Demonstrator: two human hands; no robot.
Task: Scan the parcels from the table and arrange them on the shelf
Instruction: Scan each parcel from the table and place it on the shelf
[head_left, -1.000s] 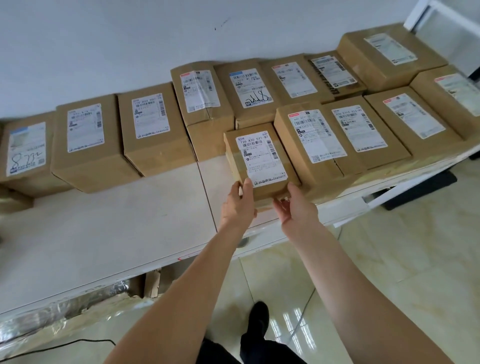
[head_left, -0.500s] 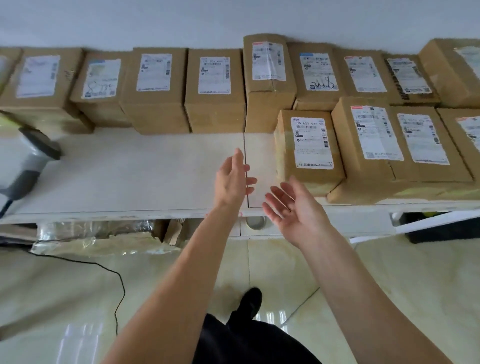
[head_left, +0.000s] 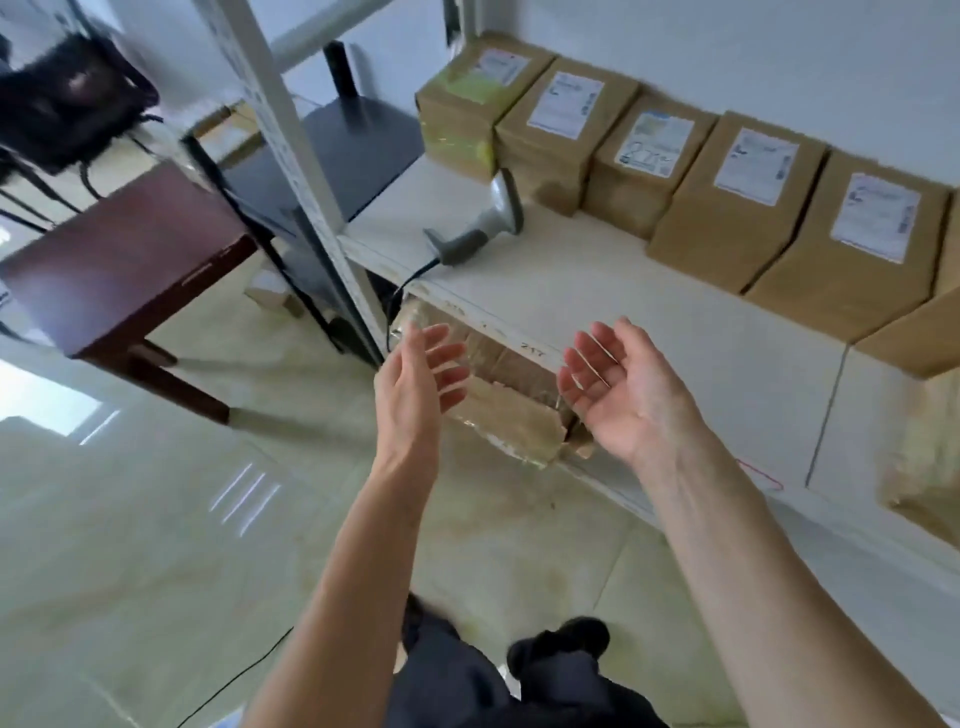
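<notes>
Closest to the camera: dark trousers and a black shoe (head_left: 558, 642) on the glossy tiled floor (head_left: 156, 519). Both forearms reach forward. The left hand (head_left: 415, 387) has its fingers loosely spread and holds nothing; the right hand (head_left: 623, 389) is palm-up with the fingers fanned out, holding nothing either. Both hang in the air just in front of the white shelf (head_left: 597, 291) edge, touching no box.

Past the fingertips, a grey handheld scanner (head_left: 480, 221) lies on the shelf board with its cable dropping over the front edge. The parcels (head_left: 727, 208) sit well beyond the fingers, in a row along the back wall, labels up, with more crowding in at the right. Off to the left there's a dark brown table (head_left: 119, 260) and a white upright post (head_left: 291, 156).
</notes>
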